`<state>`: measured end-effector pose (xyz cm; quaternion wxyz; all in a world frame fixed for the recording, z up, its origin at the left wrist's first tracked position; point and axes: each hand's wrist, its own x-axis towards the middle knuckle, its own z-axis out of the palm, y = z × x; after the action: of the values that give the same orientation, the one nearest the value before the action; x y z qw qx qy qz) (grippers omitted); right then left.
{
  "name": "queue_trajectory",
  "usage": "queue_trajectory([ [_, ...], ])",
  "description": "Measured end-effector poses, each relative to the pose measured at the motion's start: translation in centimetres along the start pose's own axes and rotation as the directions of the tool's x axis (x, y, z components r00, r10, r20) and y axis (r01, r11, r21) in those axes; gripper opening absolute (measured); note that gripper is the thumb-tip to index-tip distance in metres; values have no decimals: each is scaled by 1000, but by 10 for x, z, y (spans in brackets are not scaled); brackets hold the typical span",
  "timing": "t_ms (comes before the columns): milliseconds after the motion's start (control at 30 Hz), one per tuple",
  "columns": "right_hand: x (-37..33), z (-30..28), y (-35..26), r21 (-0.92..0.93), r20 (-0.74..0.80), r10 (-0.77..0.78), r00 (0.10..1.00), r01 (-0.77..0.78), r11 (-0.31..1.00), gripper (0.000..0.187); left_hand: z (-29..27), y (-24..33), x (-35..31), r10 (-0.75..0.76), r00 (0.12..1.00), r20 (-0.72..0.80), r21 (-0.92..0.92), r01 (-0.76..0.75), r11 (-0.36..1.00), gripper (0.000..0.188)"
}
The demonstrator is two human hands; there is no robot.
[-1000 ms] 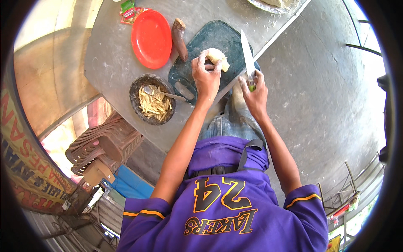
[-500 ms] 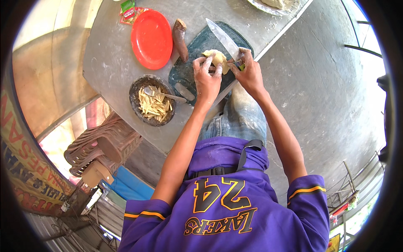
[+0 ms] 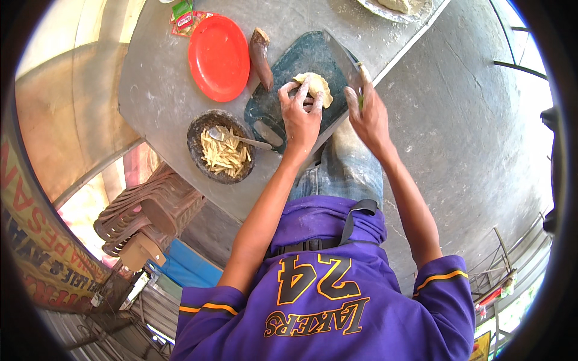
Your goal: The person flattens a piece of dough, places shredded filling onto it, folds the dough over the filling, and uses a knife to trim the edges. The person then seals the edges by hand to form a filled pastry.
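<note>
On the dark green cutting board point(image 3: 283, 72), my left hand point(image 3: 301, 114) pinches a pale, folded piece of dough point(image 3: 318, 87) with a wavy edge. The fingertips are white with flour. My right hand point(image 3: 368, 114) grips a knife point(image 3: 342, 57), whose handle is mostly hidden in the palm, with a little green showing. Its blade points away from me over the board's right side, tilted on edge and apart from the dough.
Left of the board stands a dark stone bowl point(image 3: 194, 141) of pale cut strips point(image 3: 224, 157), with a metal spoon point(image 3: 253, 143) in it. A red oval plate point(image 3: 219, 58) and a brown curved pestle point(image 3: 261, 59) lie beyond. A plate of dough point(image 3: 394, 6) sits far right.
My right hand has drawn away from the dough to the right, and the knife has swung right and turned on edge. My left hand stays on the dough.
</note>
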<state>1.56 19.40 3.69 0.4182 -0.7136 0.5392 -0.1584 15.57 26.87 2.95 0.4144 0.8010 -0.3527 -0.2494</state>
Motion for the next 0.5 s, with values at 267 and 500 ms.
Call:
queue_trajectory([
  [267, -66, 20, 19, 231, 108, -2, 994, -23, 973, 41, 7, 4, -1, -52, 995, -81, -16, 50, 999, 41],
  [500, -68, 23, 28, 178, 205, 12, 979, -49, 983, 41, 14, 9, -8, -105, 985, -134, -55, 99, 994, 45],
])
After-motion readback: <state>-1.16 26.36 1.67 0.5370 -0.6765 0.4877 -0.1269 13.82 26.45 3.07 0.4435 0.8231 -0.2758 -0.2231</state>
